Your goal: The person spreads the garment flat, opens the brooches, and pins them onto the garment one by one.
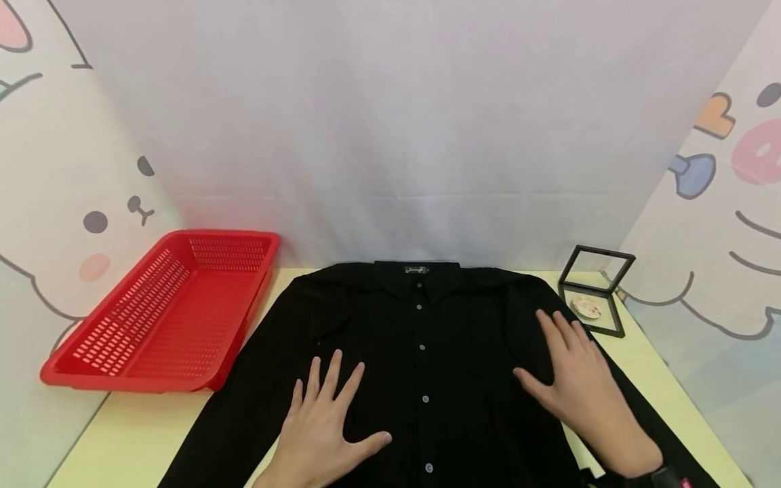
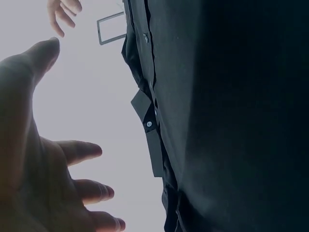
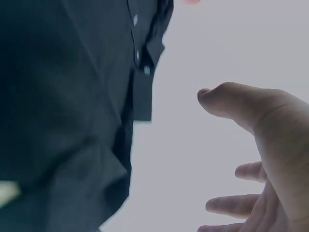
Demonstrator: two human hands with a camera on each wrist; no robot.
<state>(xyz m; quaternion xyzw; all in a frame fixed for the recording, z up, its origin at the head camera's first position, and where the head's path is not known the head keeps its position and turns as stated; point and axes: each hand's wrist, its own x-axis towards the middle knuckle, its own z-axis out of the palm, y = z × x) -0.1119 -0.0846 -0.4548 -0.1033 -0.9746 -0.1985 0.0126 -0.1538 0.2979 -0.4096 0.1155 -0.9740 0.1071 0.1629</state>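
Note:
A black button-up shirt (image 1: 390,379) lies spread front side up, its collar (image 1: 417,276) toward the back wall and its sleeves reaching down both sides. My left hand (image 1: 323,434) hovers over the shirt's left half with fingers spread and straight. Over the right half, near the sleeve, my right hand (image 1: 579,386) is held out with its thumb apart from the fingers. Both wrist views show a gap between the hands and the cloth: the left hand (image 2: 43,159) and right hand (image 3: 265,159) hold nothing.
At the left stands a red plastic basket (image 1: 222,312) with perforated walls, beside the shirt's sleeve. A black-framed hinged display case (image 1: 610,325) with a small pale object (image 1: 586,308) stands at the back right. The pale yellow table (image 1: 152,420) meets a white curtain behind.

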